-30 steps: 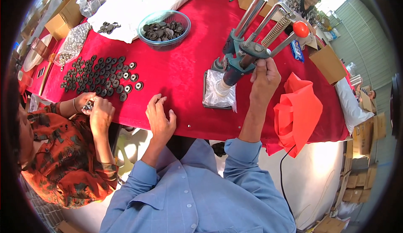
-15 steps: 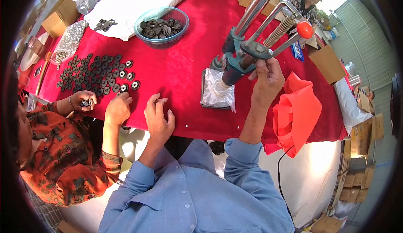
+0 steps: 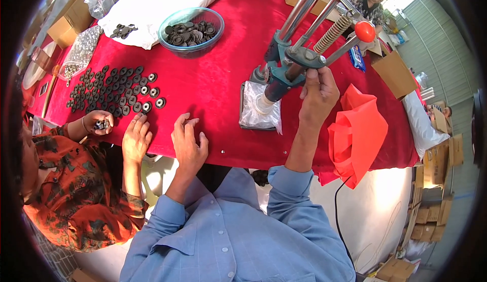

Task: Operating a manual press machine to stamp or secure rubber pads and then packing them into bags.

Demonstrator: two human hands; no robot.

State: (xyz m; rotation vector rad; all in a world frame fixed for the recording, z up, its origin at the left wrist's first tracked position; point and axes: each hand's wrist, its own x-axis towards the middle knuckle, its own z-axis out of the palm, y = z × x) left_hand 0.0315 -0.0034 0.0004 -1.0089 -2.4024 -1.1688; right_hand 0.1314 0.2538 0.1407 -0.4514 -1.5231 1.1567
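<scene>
My right hand (image 3: 319,97) is raised beside a dark teal hand press (image 3: 278,86). Its thumb and fingers pinch the edge of the press's moving head, below the spring. A lever with a red ball knob (image 3: 365,31) slants up from that head. Under the ram, clear plastic film (image 3: 261,110) covers the press base. My left hand (image 3: 188,145) rests near the table's front edge with fingers apart, holding nothing. To its left lie many round black discs (image 3: 114,90), some with metal centres.
A clear tub (image 3: 190,32) of black discs stands at the back, beside a white sack (image 3: 152,8). On my right is a red fabric bag (image 3: 357,135). A co-worker's hand (image 3: 137,137) is near the discs; their other hand (image 3: 99,123) holds small parts.
My two hands keep nearly the same pose while the whole view shifts slightly. The co-worker's nearer hand has drawn back from the discs and its fingers have straightened.
</scene>
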